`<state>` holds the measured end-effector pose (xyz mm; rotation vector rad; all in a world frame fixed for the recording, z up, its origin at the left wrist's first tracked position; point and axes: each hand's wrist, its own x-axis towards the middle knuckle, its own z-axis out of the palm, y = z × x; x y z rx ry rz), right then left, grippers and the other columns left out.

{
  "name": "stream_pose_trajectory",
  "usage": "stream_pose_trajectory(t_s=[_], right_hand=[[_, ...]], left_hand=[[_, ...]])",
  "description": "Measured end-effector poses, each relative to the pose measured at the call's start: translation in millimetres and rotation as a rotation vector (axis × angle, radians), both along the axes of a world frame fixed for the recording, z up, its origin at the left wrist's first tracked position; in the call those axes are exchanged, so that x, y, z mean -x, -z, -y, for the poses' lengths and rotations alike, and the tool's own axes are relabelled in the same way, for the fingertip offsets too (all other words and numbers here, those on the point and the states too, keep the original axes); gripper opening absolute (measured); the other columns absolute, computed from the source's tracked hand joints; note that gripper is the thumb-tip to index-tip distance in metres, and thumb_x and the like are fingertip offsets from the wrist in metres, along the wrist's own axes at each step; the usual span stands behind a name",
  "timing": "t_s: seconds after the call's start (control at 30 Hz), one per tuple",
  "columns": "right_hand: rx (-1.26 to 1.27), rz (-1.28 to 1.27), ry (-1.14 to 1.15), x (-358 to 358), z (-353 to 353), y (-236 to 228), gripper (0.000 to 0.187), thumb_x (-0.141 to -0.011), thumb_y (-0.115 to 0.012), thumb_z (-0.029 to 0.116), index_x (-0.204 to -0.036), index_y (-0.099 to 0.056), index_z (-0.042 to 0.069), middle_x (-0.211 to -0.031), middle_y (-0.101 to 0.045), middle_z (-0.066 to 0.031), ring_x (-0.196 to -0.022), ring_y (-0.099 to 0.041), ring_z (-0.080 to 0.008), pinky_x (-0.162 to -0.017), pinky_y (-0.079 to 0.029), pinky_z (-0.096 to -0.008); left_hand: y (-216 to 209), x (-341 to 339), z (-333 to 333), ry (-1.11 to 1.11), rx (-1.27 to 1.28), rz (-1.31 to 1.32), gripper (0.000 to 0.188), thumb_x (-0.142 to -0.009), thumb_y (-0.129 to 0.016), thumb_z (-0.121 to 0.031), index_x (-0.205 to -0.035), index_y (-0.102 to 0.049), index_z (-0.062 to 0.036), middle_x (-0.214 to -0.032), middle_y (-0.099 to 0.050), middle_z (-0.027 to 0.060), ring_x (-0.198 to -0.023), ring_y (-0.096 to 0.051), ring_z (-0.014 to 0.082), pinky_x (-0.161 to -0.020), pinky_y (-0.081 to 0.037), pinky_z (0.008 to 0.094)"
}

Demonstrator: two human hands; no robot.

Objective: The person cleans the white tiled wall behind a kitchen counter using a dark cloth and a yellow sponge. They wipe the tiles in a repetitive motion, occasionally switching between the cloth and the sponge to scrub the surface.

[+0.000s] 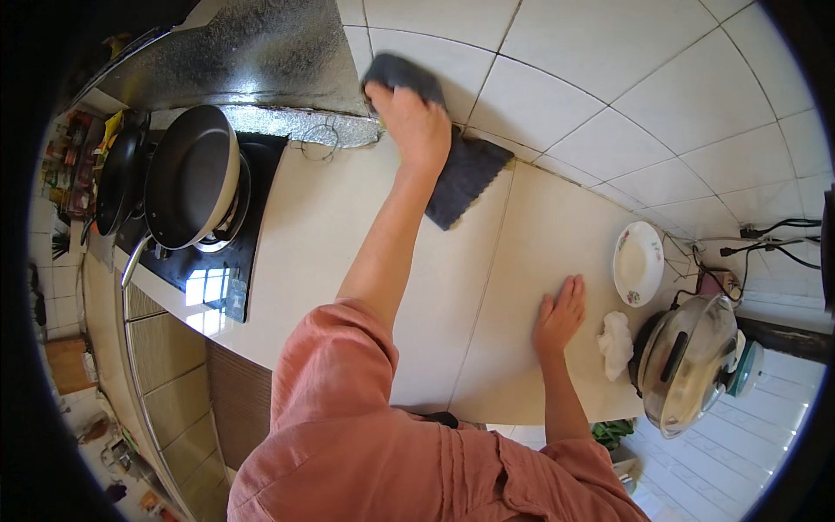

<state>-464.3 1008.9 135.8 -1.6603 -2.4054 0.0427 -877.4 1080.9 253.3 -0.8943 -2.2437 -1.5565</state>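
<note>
A pale, seamed desk (539, 217) runs along a wall (557, 96) of white tiles with dark joints; a black stove (178, 261) is set in it at left, below a metal sheet (252, 61). The left hand (419, 126), fingers curled, grips a cloth (470, 178) against the lower wall, its loose end trailing onto the desk. The right hand (561, 317) lies palm down on the desk, fingers straight, near a plate (637, 264) and a crumpled white wad (616, 345). The left hand hides part of the cloth, whose upper end is blurred; the dark border cuts off items at far left. Cloth: dark grey, soft, scalloped. Pan (187, 178): round, dark inside, cream outside. Plate: white, floral. Lid (696, 357): clear, domed.
</note>
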Motion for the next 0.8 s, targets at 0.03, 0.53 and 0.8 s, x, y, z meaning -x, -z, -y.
stream_pose_trajectory(t_s=[0.03, 0.53, 0.8], right_hand=[[0.000, -0.002, 0.002, 2, -2, 1, 0.063, -0.101, -0.056, 0.030, -0.155, -0.040, 0.002, -0.164, -0.037, -0.0171, -0.152, -0.033, -0.0363, -0.118, -0.027, -0.0525], [-0.024, 0.004, -0.016, 1, -2, 1, 0.060, -0.103, -0.052, 0.029, -0.156, -0.040, 0.003, -0.165, -0.037, -0.0165, -0.151, -0.035, -0.0368, -0.119, -0.028, -0.0521], [-0.050, 0.003, -0.034, 1, -6, 3, 0.061, -0.103, -0.053, 0.033, -0.155, -0.041, 0.003, -0.164, -0.038, -0.0158, -0.151, -0.035, -0.0351, -0.117, -0.030, -0.0515]], left_hand=[[-13, 5, -5, 0.000, -0.106, -0.138, 0.021, -0.076, -0.058, 0.010, -0.098, -0.057, 0.0118, -0.120, -0.044, 0.0335, -0.113, -0.044, 0.0529, -0.099, -0.040, 0.0565], [-33, -8, -1, -0.002, -0.023, -0.261, 0.029, -0.076, -0.059, 0.012, -0.104, -0.059, 0.0068, -0.125, -0.044, 0.0306, -0.111, -0.047, 0.0543, -0.091, -0.046, 0.0568], [-4, -40, -13, 0.195, 0.109, -0.411, 0.023, -0.080, -0.069, -0.004, -0.103, -0.066, -0.0026, -0.110, -0.052, 0.0246, -0.107, -0.052, 0.0458, -0.085, -0.045, 0.0520]])
